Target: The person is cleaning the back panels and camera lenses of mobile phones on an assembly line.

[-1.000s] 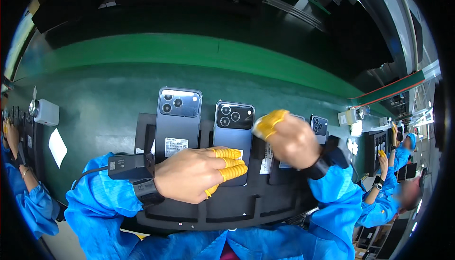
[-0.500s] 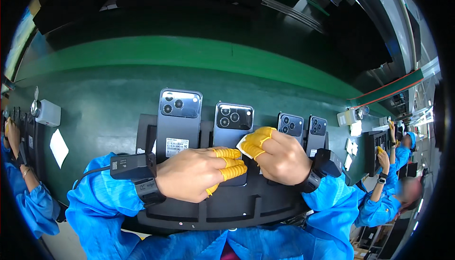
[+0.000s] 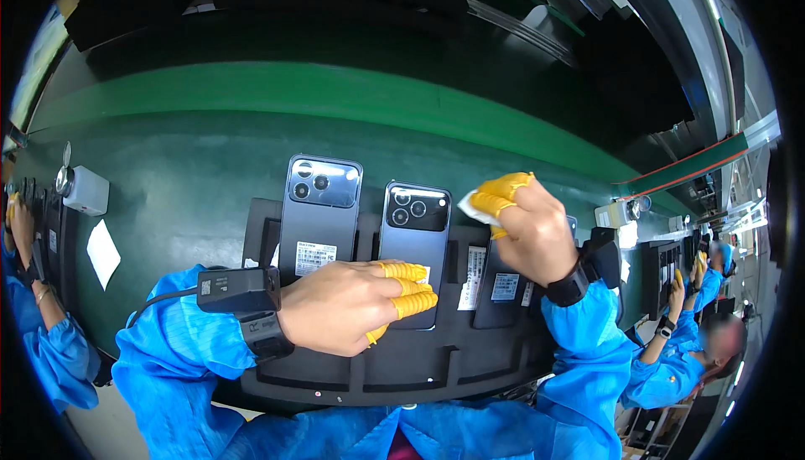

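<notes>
Dark blue smartphones lie back up on a black tray (image 3: 386,376) with shallow slots. My left hand (image 3: 356,305), in yellow finger cots, presses its fingers over the lower part of the middle smartphone (image 3: 419,246) and holds it in place. To its left lies another smartphone (image 3: 302,221) with a white label, its lower end behind my left hand. My right hand (image 3: 532,225), also in yellow finger cots, pinches a folded white wipe (image 3: 470,207), off the middle phone's upper right. Under that hand, a further smartphone (image 3: 501,305) is largely hidden.
A white dispenser bottle (image 3: 86,192) and a white sheet (image 3: 103,254) are on the green bench (image 3: 184,166) at left. Another bottle (image 3: 616,213) stands at right. Co-workers in blue sit at both sides. A dark shelf overhangs the far side.
My right hand has lifted the wipe off the middle smartphone and moved it up and to the right. My left hand stays on that phone.
</notes>
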A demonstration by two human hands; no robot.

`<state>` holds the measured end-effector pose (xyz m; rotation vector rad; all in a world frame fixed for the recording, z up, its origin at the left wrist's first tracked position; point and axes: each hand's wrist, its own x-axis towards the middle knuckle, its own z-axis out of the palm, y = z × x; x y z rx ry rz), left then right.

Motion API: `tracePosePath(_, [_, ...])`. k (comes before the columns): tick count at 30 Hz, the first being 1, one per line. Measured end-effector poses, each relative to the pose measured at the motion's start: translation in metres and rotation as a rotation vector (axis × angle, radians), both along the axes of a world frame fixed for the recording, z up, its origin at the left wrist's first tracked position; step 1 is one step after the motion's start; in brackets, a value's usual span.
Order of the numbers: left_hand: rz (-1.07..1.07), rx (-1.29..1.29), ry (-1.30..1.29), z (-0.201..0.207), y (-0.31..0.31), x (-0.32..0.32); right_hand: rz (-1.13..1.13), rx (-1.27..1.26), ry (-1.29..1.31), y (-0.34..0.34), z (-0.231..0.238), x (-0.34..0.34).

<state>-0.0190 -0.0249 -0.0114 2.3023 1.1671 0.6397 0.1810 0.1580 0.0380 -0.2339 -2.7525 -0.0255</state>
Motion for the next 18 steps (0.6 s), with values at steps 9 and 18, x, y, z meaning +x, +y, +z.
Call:
tracePosePath(9, [0.007, 0.087, -0.049, 0.0, -0.002, -0.005, 0.039, -0.014, -0.014, -0.022, -0.017, -0.017])
tracePosePath(18, [-0.037, 0.01, 0.034, 0.008, -0.009, -0.013, 0.227, -0.112, -0.018, -0.06, 0.021, -0.014])
